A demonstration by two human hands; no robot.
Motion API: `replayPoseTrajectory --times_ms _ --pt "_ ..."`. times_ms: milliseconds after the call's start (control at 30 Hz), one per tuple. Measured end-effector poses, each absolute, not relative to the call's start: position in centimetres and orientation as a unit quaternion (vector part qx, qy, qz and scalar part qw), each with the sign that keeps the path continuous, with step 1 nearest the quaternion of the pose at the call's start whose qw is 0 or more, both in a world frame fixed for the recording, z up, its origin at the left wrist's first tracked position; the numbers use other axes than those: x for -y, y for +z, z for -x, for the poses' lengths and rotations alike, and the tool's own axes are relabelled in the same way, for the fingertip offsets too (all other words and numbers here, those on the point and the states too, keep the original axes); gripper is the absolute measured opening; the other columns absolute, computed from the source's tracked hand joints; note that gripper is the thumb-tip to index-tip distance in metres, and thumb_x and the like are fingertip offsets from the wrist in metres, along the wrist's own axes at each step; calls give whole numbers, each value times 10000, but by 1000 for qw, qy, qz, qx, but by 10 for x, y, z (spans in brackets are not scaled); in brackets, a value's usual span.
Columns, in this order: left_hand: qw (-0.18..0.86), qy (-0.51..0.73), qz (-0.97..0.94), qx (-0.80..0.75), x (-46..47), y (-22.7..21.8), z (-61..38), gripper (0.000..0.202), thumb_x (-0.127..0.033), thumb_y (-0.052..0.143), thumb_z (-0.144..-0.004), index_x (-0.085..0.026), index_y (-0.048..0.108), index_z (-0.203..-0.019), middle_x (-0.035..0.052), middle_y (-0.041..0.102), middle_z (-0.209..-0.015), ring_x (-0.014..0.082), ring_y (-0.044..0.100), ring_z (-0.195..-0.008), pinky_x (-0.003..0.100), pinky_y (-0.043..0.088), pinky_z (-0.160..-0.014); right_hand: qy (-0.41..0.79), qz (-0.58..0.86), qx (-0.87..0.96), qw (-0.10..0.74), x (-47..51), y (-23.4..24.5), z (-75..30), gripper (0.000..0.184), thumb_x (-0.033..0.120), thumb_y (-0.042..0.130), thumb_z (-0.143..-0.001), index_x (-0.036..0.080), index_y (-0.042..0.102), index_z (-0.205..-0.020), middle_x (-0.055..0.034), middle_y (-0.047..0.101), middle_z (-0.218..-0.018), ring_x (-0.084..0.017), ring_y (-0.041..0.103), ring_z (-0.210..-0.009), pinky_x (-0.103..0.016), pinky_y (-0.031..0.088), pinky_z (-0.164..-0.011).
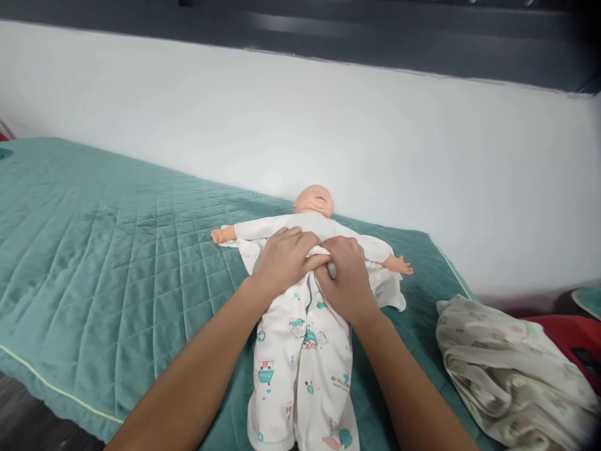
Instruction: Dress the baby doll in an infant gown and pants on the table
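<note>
A baby doll (315, 202) lies on its back on a teal quilted bed (117, 250), head toward the wall, arms spread. It wears a white undershirt and a white printed romper (300, 351). My left hand (282, 257) and my right hand (345, 275) meet over the doll's chest. Both are closed, pinching the romper's front edges together at the top of the opening. The fingertips are partly hidden in the cloth.
A crumpled pale printed cloth (507, 369) lies on the bed's right end. Something red (573, 338) sits beyond it at the right edge. A white wall (375, 138) runs along the far side of the bed. The bed's near edge is at lower left.
</note>
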State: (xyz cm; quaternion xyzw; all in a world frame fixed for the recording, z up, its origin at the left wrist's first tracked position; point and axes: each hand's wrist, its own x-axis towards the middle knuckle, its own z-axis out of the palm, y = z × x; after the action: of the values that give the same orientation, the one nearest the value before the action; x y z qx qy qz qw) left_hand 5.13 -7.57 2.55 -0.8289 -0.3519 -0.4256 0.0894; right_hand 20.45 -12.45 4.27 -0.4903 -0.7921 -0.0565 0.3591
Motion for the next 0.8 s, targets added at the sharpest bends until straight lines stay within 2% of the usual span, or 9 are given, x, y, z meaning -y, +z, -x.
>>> replayPoseTrajectory --times_ms 100,233,367,500,667,800 --pt "80 -430 831 345 76 26 -50 364 -475 486 -970 -191 601 -774 27 605 -675 192 536 -703 327 376 -695 -66 485 795 359 126 43 -205 112 144 478 -839 211 516 -920 -44 580 -852 -243 483 -853 -413 380 -816" --pt "46 -455 830 318 78 27 -47 380 -365 438 -1009 -194 577 -701 8 596 -631 164 508 -669 320 355 -682 -84 480 791 369 129 39 -205 58 210 469 -916 210 521 -890 -31 568 -772 -224 498 -777 -380 371 -753" --pt "16 -505 797 331 81 28 -45 472 -356 397 -1022 -195 484 -587 -8 485 -531 145 439 -576 314 326 -621 -107 481 786 374 132 35 -206 169 274 464 -965 205 553 -840 -17 549 -689 -202 508 -708 -346 365 -712" --pt "-18 -521 767 374 84 24 -43 538 -386 394 -1017 -201 392 -513 -21 398 -480 130 394 -516 309 303 -592 -105 506 772 369 134 32 -207 255 321 450 -980 206 575 -790 -24 599 -674 -192 543 -692 -319 361 -691" --pt "-2 -504 745 437 93 12 -32 546 -387 403 -1007 -200 394 -495 -13 421 -471 132 421 -513 311 297 -604 -99 544 757 348 135 30 -210 287 343 454 -976 207 587 -761 -9 583 -622 -168 542 -628 -292 316 -627" --pt "25 -453 722 522 117 0 -15 520 -382 384 -1012 -198 457 -531 0 497 -497 146 469 -540 329 307 -659 -98 555 754 338 136 29 -213 344 343 442 -976 210 520 -668 5 530 -567 -143 481 -560 -284 271 -584"
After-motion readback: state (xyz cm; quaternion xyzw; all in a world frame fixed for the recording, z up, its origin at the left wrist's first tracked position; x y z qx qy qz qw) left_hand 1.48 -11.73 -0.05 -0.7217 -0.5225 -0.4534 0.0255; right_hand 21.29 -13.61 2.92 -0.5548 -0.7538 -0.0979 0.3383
